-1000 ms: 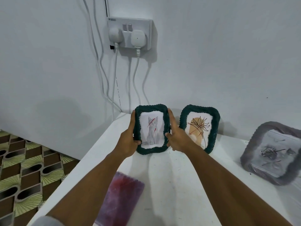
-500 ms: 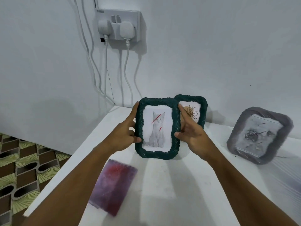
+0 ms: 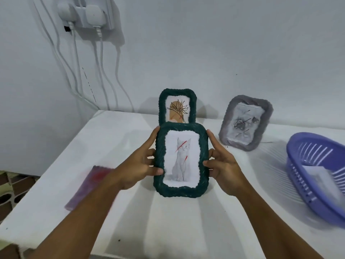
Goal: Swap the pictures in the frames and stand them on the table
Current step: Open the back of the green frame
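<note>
A dark green woven frame with a grey cat picture point(image 3: 182, 159) is held up above the white table point(image 3: 168, 221), facing me. My left hand point(image 3: 141, 165) grips its left edge, thumb on the front. My right hand point(image 3: 221, 163) grips its right edge in the same way. Behind it a second green frame with a brown flower picture point(image 3: 177, 107) stands against the wall, its lower part hidden by the held frame. A grey frame with a rose drawing point(image 3: 244, 124) leans on the wall to the right.
A purple plastic basket point(image 3: 317, 176) with a white sheet inside sits at the right. A red-purple flat cloth point(image 3: 87, 186) lies near the table's left edge. Wall sockets with white cables point(image 3: 87, 14) hang at the upper left; patterned floor lies beyond the left edge.
Both hands have lifted the cat frame off the table and brought it toward me, away from the wall. The view has shifted right, bringing the purple basket into sight.
</note>
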The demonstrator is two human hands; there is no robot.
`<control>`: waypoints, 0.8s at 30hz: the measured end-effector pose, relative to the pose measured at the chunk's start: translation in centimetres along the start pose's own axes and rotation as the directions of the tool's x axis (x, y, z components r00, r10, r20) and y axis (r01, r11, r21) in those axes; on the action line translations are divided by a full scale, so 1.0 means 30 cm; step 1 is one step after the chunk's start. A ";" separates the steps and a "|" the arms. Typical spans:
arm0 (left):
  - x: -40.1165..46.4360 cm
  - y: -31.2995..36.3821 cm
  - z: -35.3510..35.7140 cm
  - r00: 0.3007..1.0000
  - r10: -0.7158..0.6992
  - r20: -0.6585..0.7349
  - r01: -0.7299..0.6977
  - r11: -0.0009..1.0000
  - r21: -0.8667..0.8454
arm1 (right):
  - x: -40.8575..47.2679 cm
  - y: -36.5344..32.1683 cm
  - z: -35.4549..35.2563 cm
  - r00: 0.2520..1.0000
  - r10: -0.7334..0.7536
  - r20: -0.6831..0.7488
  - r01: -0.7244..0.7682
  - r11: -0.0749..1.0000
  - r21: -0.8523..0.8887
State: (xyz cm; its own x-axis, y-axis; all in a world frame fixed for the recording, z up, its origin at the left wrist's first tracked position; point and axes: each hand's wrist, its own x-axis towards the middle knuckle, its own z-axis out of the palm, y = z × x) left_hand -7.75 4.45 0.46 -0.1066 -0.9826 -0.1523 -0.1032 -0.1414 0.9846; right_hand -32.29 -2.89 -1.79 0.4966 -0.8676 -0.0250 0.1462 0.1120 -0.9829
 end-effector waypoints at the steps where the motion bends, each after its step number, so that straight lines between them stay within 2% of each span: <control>1: -0.003 -0.002 0.010 1.000 0.002 0.030 0.000 0.998 -0.059 | -0.014 0.002 -0.003 1.000 0.003 -0.014 -0.002 0.999 0.039; 6: -0.006 -0.016 0.031 0.996 -0.012 0.091 0.033 0.971 -0.239 | -0.043 -0.014 -0.004 0.996 0.029 -0.079 -0.011 0.975 0.223; 12: -0.015 -0.062 0.075 0.998 -0.018 0.068 0.037 0.958 -0.284 | -0.069 0.016 0.025 0.986 0.076 -0.150 -0.035 0.964 0.262; 16: -0.016 -0.042 0.086 0.999 -0.028 0.034 0.037 0.959 -0.279 | -0.067 0.021 0.035 0.986 0.121 -0.118 -0.070 0.926 0.370; 20: -0.020 -0.008 0.090 0.999 -0.028 -0.045 0.018 0.977 -0.213 | -0.067 0.043 0.024 0.963 0.203 -0.177 -0.128 0.924 0.362; 22: -0.022 0.006 0.092 0.994 -0.058 -0.097 0.031 0.964 -0.265 | -0.074 0.054 0.017 0.955 0.251 -0.158 -0.178 0.910 0.375; 24: -0.024 0.015 0.094 0.983 -0.094 -0.158 0.042 0.951 -0.305 | -0.085 0.056 0.020 0.946 0.297 -0.125 -0.261 0.934 0.244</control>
State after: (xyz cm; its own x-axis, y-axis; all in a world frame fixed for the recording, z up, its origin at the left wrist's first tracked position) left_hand -10.51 5.42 0.78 0.0612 -0.9716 -0.2286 0.1991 -0.2126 0.9566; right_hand -32.80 -0.21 -3.26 0.4062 -0.8487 -0.3388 0.2152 0.4492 -0.8671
